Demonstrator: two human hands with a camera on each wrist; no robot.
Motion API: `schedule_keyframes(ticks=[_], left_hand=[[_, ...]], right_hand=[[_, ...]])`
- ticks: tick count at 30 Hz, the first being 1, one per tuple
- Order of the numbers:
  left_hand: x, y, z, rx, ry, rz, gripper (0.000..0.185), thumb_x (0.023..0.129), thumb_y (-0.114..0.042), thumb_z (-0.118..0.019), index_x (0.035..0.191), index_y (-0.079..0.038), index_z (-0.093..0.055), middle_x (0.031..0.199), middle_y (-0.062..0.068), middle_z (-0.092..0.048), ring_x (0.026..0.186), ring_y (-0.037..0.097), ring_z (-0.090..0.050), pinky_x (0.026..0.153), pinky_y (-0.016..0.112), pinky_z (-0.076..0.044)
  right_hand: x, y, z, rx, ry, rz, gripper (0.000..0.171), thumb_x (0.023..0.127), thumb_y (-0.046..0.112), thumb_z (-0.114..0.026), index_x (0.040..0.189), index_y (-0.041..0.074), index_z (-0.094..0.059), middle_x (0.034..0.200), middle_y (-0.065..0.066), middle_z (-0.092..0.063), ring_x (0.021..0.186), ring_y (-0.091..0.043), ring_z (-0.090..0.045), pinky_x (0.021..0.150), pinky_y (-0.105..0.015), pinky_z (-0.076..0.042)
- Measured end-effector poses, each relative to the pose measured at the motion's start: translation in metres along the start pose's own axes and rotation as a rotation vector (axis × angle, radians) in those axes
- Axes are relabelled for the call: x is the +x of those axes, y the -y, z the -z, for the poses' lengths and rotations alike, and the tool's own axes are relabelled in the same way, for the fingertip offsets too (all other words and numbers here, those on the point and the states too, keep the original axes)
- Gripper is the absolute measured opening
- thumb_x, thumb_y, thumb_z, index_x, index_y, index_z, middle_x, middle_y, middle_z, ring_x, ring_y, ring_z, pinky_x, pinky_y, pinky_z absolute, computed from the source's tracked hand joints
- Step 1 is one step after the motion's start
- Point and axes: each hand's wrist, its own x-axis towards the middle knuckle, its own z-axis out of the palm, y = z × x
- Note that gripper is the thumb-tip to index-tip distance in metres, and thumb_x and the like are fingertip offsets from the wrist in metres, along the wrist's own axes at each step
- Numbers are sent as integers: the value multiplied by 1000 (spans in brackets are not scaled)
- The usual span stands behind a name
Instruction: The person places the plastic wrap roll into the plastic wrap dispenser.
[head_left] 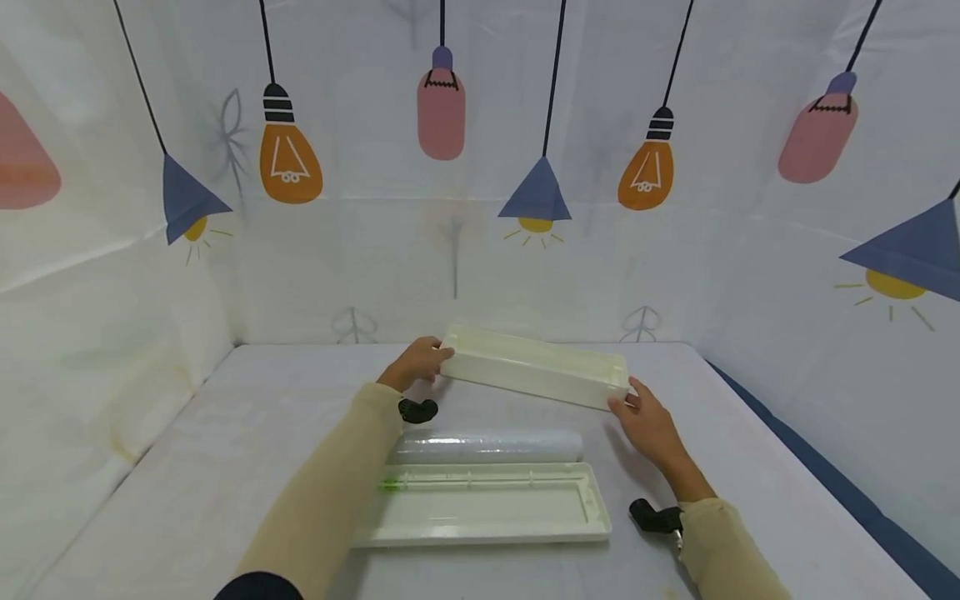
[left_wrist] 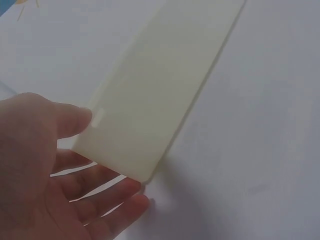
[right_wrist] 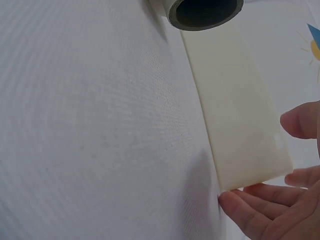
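A long, pale cream plastic box point(head_left: 536, 367) lies at a slant near the back of the table, one hand at each end. My left hand point(head_left: 420, 362) holds its left end, with the thumb on one side and fingers around the end wall point(left_wrist: 112, 165). At the other end my right hand point(head_left: 647, 421) has its fingers against the end and its thumb near the side; the right wrist view shows this end of the box point(right_wrist: 245, 125). A clear-wrapped roll of cling film point(head_left: 487, 447) lies in front, and its hollow core end point(right_wrist: 206, 12) shows at the top of the right wrist view.
Nearest me is a shallow cream plastic lid point(head_left: 487, 521) with a rail and a small green slider point(head_left: 390, 484). My left sleeve point(head_left: 322, 483) covers its left end. The white-covered table point(head_left: 187, 467) meets a fabric backdrop point(head_left: 390, 267) printed with lamps.
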Motion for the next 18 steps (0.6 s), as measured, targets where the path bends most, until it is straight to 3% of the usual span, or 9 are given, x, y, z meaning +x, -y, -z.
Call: schedule_keyframes(ticks=[4,12,18], left_hand=[[-2,-2,0,-4,2,3,41,105,-28,-52,131,4,-54,107,21,-61,83,23,-57,72,32,-50],[-5,-1,3,-96,3,-22,37,105,-18,-51,129,10,-55,114,24,-60,101,31,-59,88,42,-54],[-2,2,-3,-162,-37,20,35,104,-15,-54,129,9,-55,108,20,-60,97,28,-59,84,36,-56]], right_hand=[[0,1,1,-6,5,-5,73,105,32,-51,156,-8,-16,148,-33,-39,132,-47,-46,105,-59,-40],[1,5,1,38,22,-33,77,105,35,-51,157,-7,-13,152,-33,-33,136,-47,-40,109,-59,-36],[-1,6,0,60,32,-50,76,104,33,-52,158,-4,-12,154,-31,-31,138,-47,-38,110,-60,-34]])
